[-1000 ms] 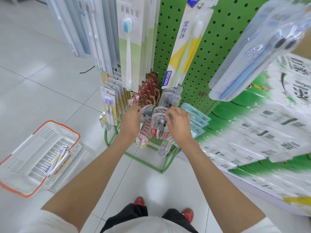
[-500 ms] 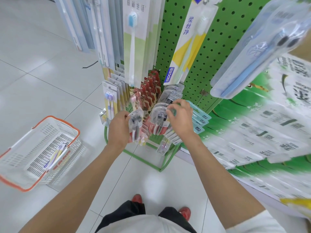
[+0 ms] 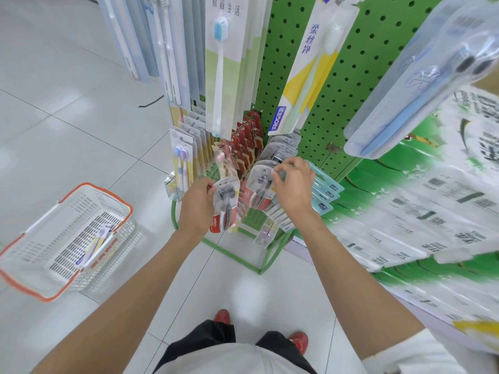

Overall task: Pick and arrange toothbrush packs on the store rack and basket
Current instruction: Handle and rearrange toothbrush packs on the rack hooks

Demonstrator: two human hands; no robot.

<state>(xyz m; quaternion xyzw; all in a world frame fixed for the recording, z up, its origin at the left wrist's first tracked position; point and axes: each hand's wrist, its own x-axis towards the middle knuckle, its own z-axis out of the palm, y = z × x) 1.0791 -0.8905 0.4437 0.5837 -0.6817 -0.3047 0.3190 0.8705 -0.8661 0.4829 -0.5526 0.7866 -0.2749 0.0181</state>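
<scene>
Since before: left hand (image 3: 198, 205) drawn back from rack (image 3: 334, 76), grip closed on toothbrush pack (image 3: 225, 206)
Right hand (image 3: 293, 184): grip pinching next hanging pack (image 3: 260, 182); still on hook
Basket (image 3: 89, 190): on floor, left; lower pack flat beside those inside

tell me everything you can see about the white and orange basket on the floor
The basket is white slotted plastic with an orange rim and a light handle lying along its far edge. It sits on the tiled floor to the person's left, apart from the green rack, and neither hand touches it. Inside, on the perforated bottom, lies a toothbrush pack with purple and yellow colouring, plus red lettering beside it. It looks otherwise mostly empty.
</scene>
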